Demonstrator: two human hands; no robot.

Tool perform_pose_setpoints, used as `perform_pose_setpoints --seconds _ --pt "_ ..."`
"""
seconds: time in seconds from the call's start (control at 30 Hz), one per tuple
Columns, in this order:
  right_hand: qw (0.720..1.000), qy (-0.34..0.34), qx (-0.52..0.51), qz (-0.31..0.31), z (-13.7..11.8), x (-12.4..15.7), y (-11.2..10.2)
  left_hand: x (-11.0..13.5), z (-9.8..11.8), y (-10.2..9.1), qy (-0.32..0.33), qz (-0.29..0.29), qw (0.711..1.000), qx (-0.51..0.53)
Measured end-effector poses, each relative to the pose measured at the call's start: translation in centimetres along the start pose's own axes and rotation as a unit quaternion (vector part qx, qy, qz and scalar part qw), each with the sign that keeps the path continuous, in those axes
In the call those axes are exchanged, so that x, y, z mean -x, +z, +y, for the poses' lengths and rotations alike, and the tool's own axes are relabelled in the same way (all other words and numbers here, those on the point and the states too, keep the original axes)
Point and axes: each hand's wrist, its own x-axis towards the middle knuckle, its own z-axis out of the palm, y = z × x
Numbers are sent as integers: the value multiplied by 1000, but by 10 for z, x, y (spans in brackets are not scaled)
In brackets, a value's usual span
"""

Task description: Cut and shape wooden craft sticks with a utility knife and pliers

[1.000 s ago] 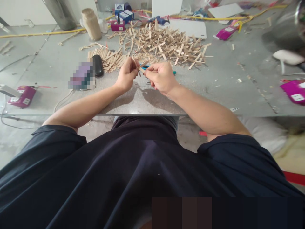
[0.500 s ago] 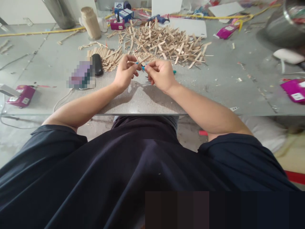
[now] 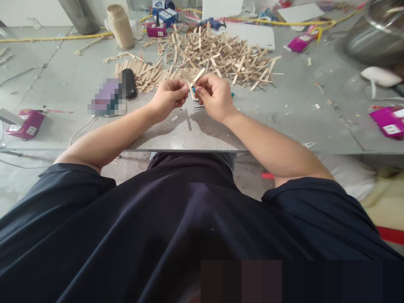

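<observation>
My left hand (image 3: 168, 97) and my right hand (image 3: 214, 96) are close together above the grey table (image 3: 189, 134), both with fingers pinched. Between them they hold a small piece of crossed wooden sticks (image 3: 193, 81), which pokes up from the fingertips. Just beyond the hands lies a big heap of finished crossed stick pieces (image 3: 221, 57). A smaller stack of plain flat sticks (image 3: 147, 72) lies to the left of it. A blue-handled tool (image 3: 232, 95) shows partly behind my right hand.
A black case (image 3: 129, 83) and a blurred object (image 3: 107, 99) lie left of the hands. Purple boxes (image 3: 23, 124) (image 3: 389, 120) sit at both table ends. A beige jar (image 3: 120, 26), a white board (image 3: 252, 35), a metal pot (image 3: 372, 35) and yellow cable (image 3: 50, 38) are at the back.
Both hands stayed together and turned the stick piece between the fingers; it now stands more upright. The hands shifted slightly toward the heap.
</observation>
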Motion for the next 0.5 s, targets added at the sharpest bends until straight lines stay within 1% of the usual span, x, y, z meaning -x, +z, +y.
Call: perform_pose_setpoints --seconds 0.13,0.23,0.43,0.5 --pt "998 -56 14 0 5 1 0 2 0 -1 -18 -35 999 25" --pt "996 -83 43 1 5 2 -1 1 -1 -2 -33 -45 998 35" --pt "993 -96 73 -19 6 2 -7 -4 -7 -8 -40 -64 996 50" --pt "992 -97 79 -16 6 2 -7 -5 -8 -9 -38 -71 996 50"
